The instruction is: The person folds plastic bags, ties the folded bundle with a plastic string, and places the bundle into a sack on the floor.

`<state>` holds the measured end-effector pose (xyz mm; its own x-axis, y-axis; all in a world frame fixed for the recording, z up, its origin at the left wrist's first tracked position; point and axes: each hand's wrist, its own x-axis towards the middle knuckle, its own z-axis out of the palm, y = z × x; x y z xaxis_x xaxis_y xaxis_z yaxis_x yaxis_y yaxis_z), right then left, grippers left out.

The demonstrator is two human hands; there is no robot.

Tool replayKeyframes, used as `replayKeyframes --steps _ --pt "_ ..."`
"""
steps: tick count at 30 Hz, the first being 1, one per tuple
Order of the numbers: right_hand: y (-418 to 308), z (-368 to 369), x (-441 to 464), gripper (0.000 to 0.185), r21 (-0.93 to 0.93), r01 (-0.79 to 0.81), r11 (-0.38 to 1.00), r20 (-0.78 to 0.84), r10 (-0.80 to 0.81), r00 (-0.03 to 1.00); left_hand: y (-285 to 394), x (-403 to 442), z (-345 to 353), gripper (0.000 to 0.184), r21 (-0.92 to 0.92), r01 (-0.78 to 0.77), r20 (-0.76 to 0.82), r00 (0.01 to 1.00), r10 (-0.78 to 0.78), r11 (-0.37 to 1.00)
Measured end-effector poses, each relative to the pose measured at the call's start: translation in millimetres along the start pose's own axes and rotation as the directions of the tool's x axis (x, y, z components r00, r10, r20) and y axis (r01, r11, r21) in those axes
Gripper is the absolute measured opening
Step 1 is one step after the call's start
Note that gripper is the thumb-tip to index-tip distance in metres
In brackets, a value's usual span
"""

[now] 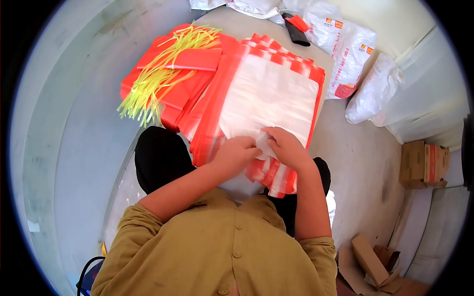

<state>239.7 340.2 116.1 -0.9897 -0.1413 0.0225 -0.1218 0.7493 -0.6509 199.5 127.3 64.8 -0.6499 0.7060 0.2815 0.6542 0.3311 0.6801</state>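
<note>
A stack of red-and-white plastic bags (271, 93) lies in front of me, its white face upward and red striped edges fanned out. My left hand (238, 154) has its fingers closed at the near edge of the top bag. Opposite it, my right hand (286, 147) pinches the same bag, and a crumpled white fold rises between the two hands. Below the hands a red-and-white bag end (276, 176) hangs over my lap. To the left, folded red plastic (197, 61) carries a bunch of yellow strips (170, 71).
White printed sacks (340, 49) and a white bundle (375, 89) stand at the back right. A black item (296, 34) with a red part lies near them. Cardboard boxes (419, 165) sit by the right wall, with loose cardboard (368, 261) lower right.
</note>
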Motion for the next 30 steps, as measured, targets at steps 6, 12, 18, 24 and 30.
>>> replayKeyframes --steps 6,12,18,24,30 --pt "-9.7 6.3 6.1 0.034 -0.139 -0.107 0.984 -0.001 0.108 0.994 5.2 0.3 -7.0 0.016 0.217 -0.215 -0.077 0.968 0.237 0.952" --pt "-20.3 11.2 6.5 0.028 -0.168 -0.117 0.979 -0.072 0.106 0.992 -0.7 15.2 -5.9 0.015 0.160 -0.373 -0.136 0.909 0.395 0.914" --pt "-11.2 15.3 8.0 0.021 -0.194 -0.101 0.976 -0.053 0.092 0.994 -5.7 17.6 -0.2 0.013 0.149 -0.366 -0.128 0.914 0.385 0.918" --pt "13.2 13.0 20.4 0.035 -0.277 -0.001 0.961 -0.461 -0.132 0.877 -8.0 17.1 1.6 0.011 0.144 -0.339 -0.100 0.930 0.354 0.930" --pt "32.5 14.1 40.8 0.057 -0.511 -0.108 0.853 -0.213 -0.004 0.977 -9.3 16.9 -0.4 0.010 0.139 -0.337 -0.061 0.936 0.347 0.931"
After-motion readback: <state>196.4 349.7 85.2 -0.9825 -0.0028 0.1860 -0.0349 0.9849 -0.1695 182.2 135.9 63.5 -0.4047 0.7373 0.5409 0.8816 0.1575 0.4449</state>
